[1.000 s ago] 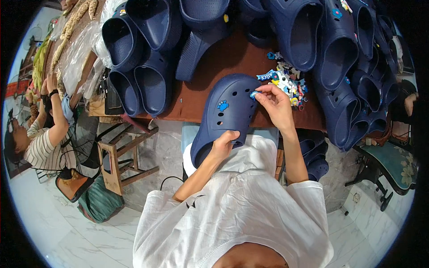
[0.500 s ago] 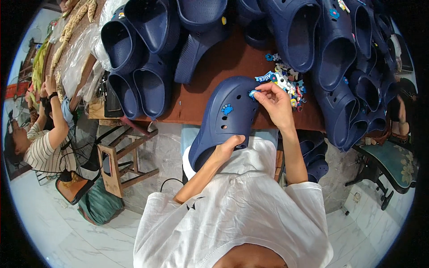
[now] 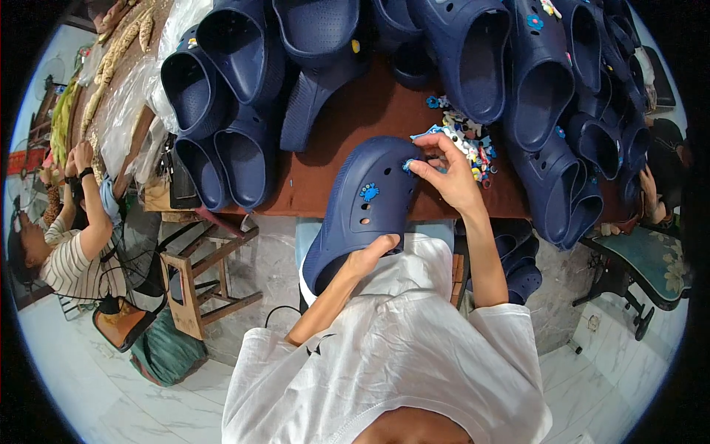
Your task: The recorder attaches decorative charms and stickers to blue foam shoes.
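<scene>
A navy foam clog (image 3: pixel 351 196) with a row of round holes is tilted in front of my body, over the table's near edge. My left hand (image 3: pixel 368 257) grips it at the foot opening, thumb on top and the other fingers hidden. A blue crab-shaped shoe charm (image 3: pixel 369 192) sits on the upper. Near the clog's right edge is a smaller blue shoe charm (image 3: pixel 407 166), its shape too small to make out. The thumb of my right hand (image 3: pixel 447 174) touches this charm, with the index finger apart from it near the clog's edge.
A pile of colourful charms (image 3: pixel 470 144) lies on the brown cloth (image 3: pixel 296 181) just beyond my right hand. Many navy clogs (image 3: pixel 473 63) crowd the table's back and sides. A wooden stool (image 3: pixel 185 296) stands at left, where another person (image 3: pixel 81 237) works. At right is a green chair (image 3: pixel 643 266).
My right thumb and index finger have spread from their pinch on the small charm, which now sits against the clog. The clog has shifted slightly left and down in view.
</scene>
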Demonstrator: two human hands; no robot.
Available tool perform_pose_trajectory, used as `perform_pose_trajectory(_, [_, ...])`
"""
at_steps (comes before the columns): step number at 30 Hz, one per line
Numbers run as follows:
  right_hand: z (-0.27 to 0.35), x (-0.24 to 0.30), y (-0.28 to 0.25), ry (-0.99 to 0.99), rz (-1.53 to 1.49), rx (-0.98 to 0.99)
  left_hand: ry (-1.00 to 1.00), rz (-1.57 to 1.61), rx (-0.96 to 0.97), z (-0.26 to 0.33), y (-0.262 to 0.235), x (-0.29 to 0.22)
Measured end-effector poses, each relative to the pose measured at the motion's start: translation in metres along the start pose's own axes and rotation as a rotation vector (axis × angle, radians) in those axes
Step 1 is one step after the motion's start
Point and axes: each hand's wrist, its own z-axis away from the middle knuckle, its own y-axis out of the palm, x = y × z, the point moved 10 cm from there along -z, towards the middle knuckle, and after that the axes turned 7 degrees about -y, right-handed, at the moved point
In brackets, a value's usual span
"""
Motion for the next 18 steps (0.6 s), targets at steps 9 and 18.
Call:
perform_pose_trajectory(9, [-0.005, 0.003, 0.01, 0.032, -0.229, 0.193, -0.037, -0.104, -0.007, 0.002, 0.004, -0.007])
perform_pose_trajectory(18, [-0.001, 0.01, 0.014, -0.013, -0.201, 0.183, -0.059, -0.184, -0.011, -0.012, -0.019, 0.036])
